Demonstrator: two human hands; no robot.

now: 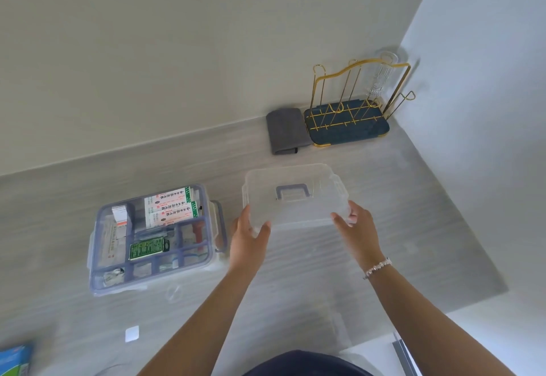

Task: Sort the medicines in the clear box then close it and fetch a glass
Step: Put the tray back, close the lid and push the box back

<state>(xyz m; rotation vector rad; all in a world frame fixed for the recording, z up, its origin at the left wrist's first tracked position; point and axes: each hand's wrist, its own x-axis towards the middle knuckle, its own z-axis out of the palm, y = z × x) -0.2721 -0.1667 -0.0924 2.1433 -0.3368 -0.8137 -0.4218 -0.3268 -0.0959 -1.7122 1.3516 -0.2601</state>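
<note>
The clear box [97, 260] with a blue-rimmed divider tray stands on the grey counter at the left, filled with white-and-green medicine cartons [171, 207], a green packet [146, 248] and small items. To its right, the clear lid [295, 195] with a blue handle is lifted off the counter. My left hand [248, 236] grips its near left edge and my right hand [356, 228] its near right edge. A clear glass [381, 78] hangs upside down on the gold rack at the back right.
A gold wire rack on a dark blue tray [348, 130] stands in the corner beside a folded grey cloth [285, 130]. A blue package [14, 359] lies at the near left edge, a small white square [132, 333] next to it. Walls close the back and right.
</note>
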